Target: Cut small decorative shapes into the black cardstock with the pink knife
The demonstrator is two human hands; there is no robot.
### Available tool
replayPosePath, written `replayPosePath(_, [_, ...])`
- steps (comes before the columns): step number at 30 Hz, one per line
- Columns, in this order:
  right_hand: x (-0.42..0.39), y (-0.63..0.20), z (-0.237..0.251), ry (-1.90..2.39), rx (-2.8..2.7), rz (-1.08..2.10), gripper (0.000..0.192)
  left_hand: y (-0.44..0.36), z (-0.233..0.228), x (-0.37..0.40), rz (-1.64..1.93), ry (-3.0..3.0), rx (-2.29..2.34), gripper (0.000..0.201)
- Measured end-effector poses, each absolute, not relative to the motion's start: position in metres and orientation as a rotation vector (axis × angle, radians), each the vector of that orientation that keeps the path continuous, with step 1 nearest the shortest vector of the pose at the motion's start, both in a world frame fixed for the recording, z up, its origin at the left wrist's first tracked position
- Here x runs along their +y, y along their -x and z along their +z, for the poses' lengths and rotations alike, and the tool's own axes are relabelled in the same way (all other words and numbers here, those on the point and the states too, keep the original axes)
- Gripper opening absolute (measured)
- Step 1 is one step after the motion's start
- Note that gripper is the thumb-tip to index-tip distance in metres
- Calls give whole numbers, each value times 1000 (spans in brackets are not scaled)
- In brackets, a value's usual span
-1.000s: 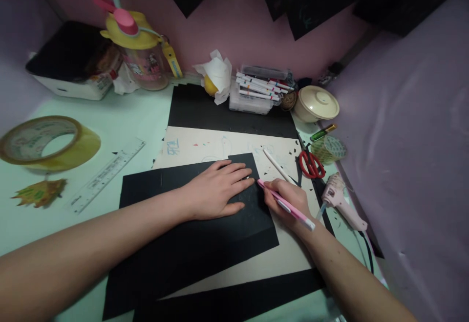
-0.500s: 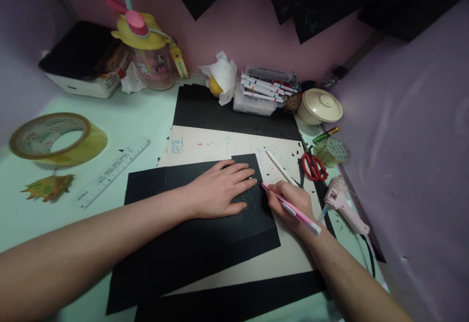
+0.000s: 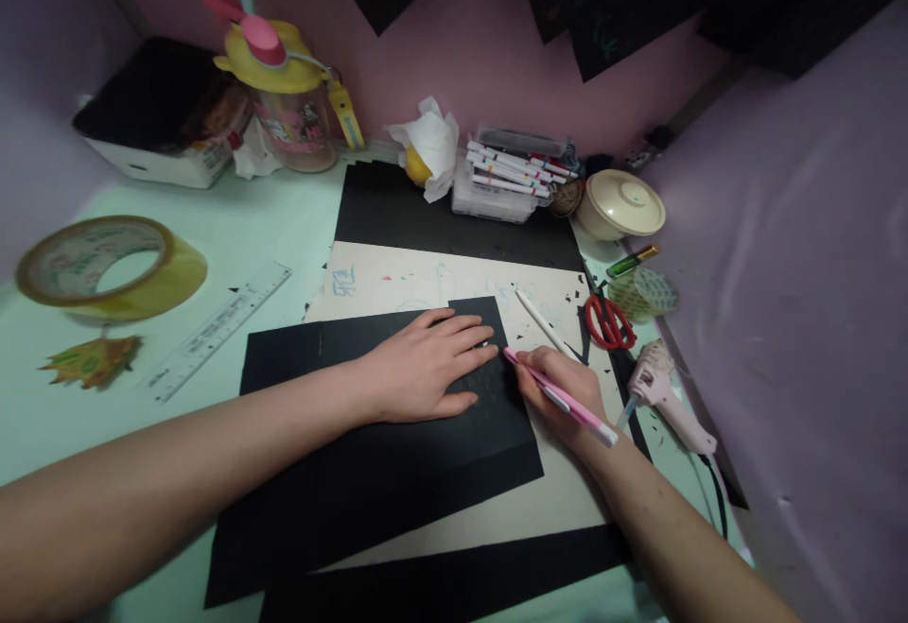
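Note:
My left hand (image 3: 429, 368) lies flat with fingers spread on a sheet of black paper (image 3: 369, 481), pressing on its upper right part. In my right hand (image 3: 564, 391) is a pink pen (image 3: 567, 403) with a white end, pinched between thumb and fingers. Its tip is at the right edge of the black paper, close to my left fingertips; whether it touches is too small to tell. A white pen (image 3: 543, 320) rests just beyond my right hand on a pale board (image 3: 397, 273) marked with blue doodles.
Red-handled scissors (image 3: 608, 322) and a pink glue gun (image 3: 671, 396) lie at the right. On the left are a clear ruler (image 3: 219, 330), a big tape roll (image 3: 181, 268) and a leaf (image 3: 96, 363). Along the back stand a bottle (image 3: 294, 131), a marker box (image 3: 493, 202) and a lidded bowl (image 3: 624, 202).
My right hand and the pink pen have shifted very slightly up and left along the paper's edge. The left hand stays in place.

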State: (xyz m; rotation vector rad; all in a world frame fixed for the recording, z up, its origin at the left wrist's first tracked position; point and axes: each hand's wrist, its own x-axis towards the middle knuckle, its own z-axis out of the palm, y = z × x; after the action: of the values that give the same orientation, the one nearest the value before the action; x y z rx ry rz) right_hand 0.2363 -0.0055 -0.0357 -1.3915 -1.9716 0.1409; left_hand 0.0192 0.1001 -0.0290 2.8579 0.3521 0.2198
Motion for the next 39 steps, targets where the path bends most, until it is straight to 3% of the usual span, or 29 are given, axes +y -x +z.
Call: replayPosePath(39, [-7, -235, -32, 1462, -1932, 225, 15, -19, -27, 100, 223, -2831, 347, 56])
